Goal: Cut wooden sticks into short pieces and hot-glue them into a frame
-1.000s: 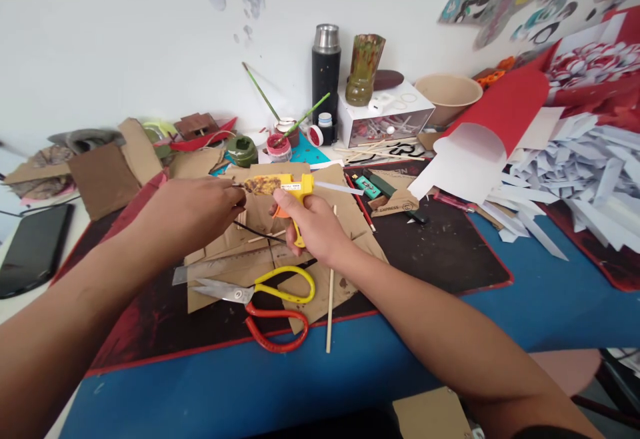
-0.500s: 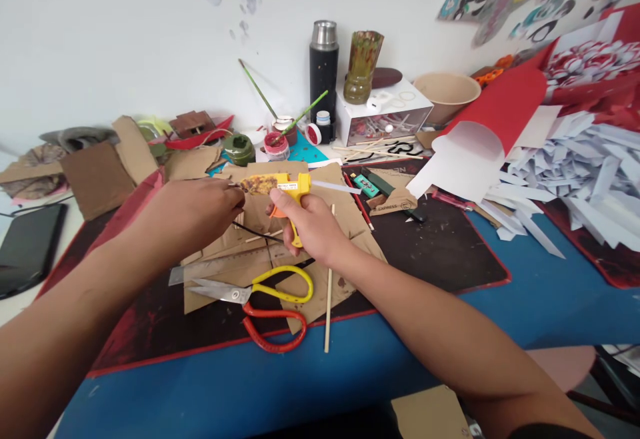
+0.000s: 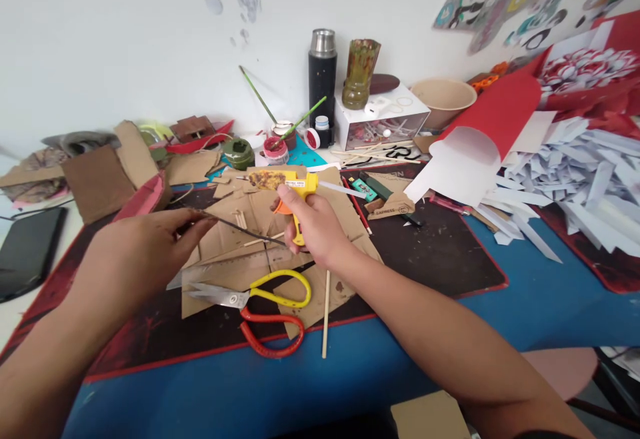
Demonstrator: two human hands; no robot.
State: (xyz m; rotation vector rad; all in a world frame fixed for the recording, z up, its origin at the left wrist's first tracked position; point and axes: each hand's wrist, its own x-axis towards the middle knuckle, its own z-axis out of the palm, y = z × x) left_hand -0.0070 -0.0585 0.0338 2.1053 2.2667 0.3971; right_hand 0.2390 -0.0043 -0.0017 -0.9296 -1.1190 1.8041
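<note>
My right hand (image 3: 320, 226) is wrapped round the handle of a yellow hot glue gun (image 3: 295, 184), its nozzle pointing left. A white glue stick (image 3: 343, 190) sticks out of the gun's back. From the handle a black cord (image 3: 245, 228) runs left to my left hand (image 3: 150, 246), whose fingers are pinched on it. Beneath the gun lie creased cardboard sheets (image 3: 225, 216) and a clear ruler (image 3: 225, 266). Nearer to me, scissors (image 3: 245, 299) with one yellow and one red handle rest half open, beside a thin wooden stick (image 3: 327, 312).
Open paint jars (image 3: 239, 152) with brushes stand at the back, near a black thermos (image 3: 323, 79) and a white box (image 3: 383, 126). White paper strips (image 3: 565, 166) and a red paper roll (image 3: 505, 112) fill the right. A phone (image 3: 30, 252) lies left.
My left hand has left the glue gun's nozzle and moved left and toward me, now on the cord, which is stretched straighter. My right hand and the gun have shifted slightly right.
</note>
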